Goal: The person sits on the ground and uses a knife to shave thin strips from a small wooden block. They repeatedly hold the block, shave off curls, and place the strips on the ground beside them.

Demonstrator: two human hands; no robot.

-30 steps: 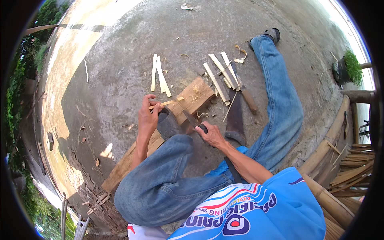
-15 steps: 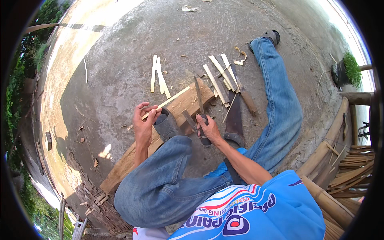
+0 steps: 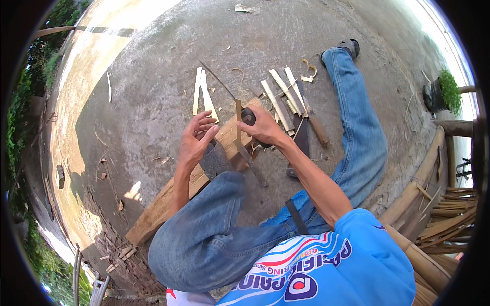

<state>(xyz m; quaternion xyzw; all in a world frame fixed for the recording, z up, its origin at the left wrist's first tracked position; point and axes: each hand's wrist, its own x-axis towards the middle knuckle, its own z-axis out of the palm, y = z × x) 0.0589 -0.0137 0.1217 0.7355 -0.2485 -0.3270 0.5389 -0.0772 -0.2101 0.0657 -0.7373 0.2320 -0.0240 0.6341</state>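
My right hand is closed around the dark handle of a knife. Its thin dark blade points up and to the left, over the loose strips. A narrow bamboo-like strip is upright under my right thumb, beside the handle. To its left, my left hand is open and empty, fingers apart, above my shod foot. That foot rests on a long wooden block. A flat metal piece slants down beside the block; its other end is partly hidden.
Two pale strips lie beyond my left hand. Several more strips lie to the right, near a brown wooden handle and a dark blade. My bent and outstretched legs frame the block. Bamboo poles stand at right.
My right hand has risen, tilting the knife blade to the left. The strip has left my left hand and is now at my right thumb; my left fingers have spread apart.
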